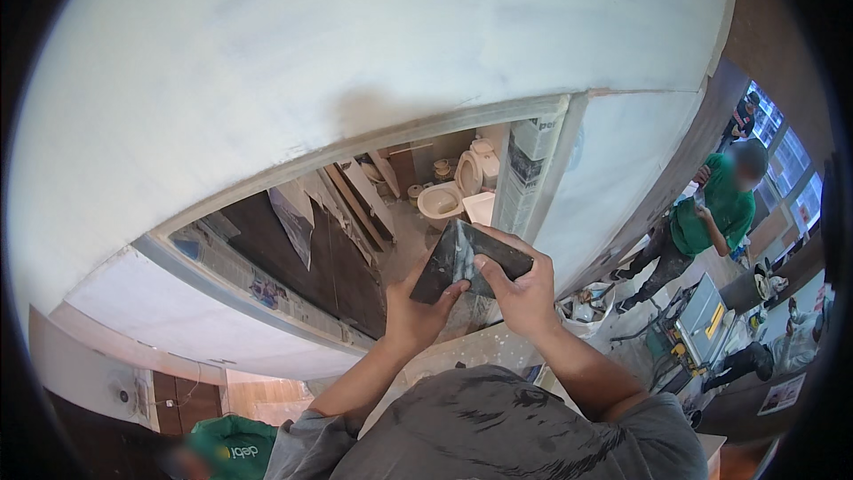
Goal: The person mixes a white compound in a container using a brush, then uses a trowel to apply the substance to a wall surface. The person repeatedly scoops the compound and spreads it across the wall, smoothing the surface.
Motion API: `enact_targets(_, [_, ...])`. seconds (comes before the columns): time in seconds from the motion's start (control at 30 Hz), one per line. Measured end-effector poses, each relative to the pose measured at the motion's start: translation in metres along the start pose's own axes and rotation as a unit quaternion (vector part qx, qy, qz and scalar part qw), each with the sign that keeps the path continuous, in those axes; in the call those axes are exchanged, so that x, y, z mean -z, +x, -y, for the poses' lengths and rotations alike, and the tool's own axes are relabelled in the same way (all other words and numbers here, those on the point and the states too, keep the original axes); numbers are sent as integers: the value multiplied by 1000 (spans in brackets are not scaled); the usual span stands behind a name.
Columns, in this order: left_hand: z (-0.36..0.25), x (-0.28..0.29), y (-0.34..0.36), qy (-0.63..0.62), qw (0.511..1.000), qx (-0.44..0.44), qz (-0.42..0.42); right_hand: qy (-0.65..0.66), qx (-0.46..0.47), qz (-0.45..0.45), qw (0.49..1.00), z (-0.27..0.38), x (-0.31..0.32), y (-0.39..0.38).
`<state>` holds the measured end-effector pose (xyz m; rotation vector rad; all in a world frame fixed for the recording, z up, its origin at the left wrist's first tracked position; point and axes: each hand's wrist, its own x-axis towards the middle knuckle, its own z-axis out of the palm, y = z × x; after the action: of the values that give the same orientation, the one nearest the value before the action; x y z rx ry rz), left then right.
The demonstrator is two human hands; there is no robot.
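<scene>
Head view: the left hand and right hand are both closed, thumbs uppermost, on either side of a dark flat piece bearing pale smears. The piece is held up, tilted, in front of the door frame. Assessed risk: slick residue beneath the thumbs could cause slippage; uneven pressure could twist it loose. Grip underneath cannot be verified.

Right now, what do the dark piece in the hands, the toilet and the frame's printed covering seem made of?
Dark piece: perhaps rubber, plastic or coated metal; dull, near-black, and its pale smears leave it open.
Toilet: probably glazed ceramic, smooth and white.
Printed covering: likely newspaper, matte, showing blocks of print and pictures.
</scene>
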<state>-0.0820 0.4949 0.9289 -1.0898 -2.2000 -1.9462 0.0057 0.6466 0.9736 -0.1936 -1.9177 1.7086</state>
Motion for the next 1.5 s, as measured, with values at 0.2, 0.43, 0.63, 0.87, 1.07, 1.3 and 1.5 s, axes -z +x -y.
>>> enact_targets(0.2, [3,16,13,-18,988,24,151,-65,4,129,990,-2,16,10])
enact_targets(0.43, [-5,3,8,30,995,81,47,-18,22,-2,1000,-16,2,5])
enact_targets(0.63, [-4,11,14,5,990,65,123,-75,17,109,991,-9,13,8])
enact_targets(0.87, [7,12,6,-161,977,117,76,-122,68,90,986,-11,17,9])
enact_targets(1.07, [32,11,-3,-130,968,209,-38,-140,23,-47,989,-33,41,18])
enact_targets(1.3, [-21,-12,2,-397,866,278,-125,21,126,-224,966,-36,11,17])
enact_targets(1.5, [-27,-24,0,-482,828,270,-98,57,120,-172,976,-30,-7,0])
